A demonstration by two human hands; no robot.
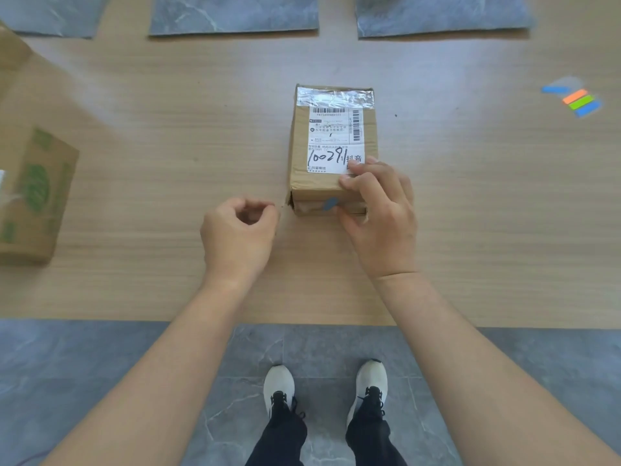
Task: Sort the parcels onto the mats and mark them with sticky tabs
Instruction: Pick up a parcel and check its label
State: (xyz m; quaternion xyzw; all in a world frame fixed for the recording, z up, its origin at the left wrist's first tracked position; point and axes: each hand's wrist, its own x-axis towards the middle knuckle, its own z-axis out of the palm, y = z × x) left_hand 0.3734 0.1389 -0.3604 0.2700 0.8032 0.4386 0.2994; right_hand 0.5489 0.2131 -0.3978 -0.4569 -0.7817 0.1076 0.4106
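A: Where is the brown cardboard parcel (332, 146)?

B: It lies flat on the pale wood-grain bench (168, 112), about the middle, on bare wood. A white printed label with handwritten digits faces up, and shiny clear tape crosses its far end.

A: And the three grey marbled mats?

B: They are in a row along the far edge: the left mat (50, 15), the middle mat (235, 15) and the right mat (443, 15). All are well apart from the parcel.

A: What is the right hand (376, 213) doing?

B: It grips the parcel's near right corner, fingers curled over the top edge onto the label and thumb against the near face.

A: Any marking on it?

B: A small blue-grey sticky tab (330, 203) sits on that near face, just beside the thumb.

A: The left hand (240, 230)?

B: It hovers just left of the parcel, apart from it. The fingers are curled in toward the thumb, and I see nothing held in them.

A: Other things?

B: A set of orange, green and blue sticky tabs (581, 100) lies far right on the bench. A cardboard box with green print (37, 193) sits at the left edge.
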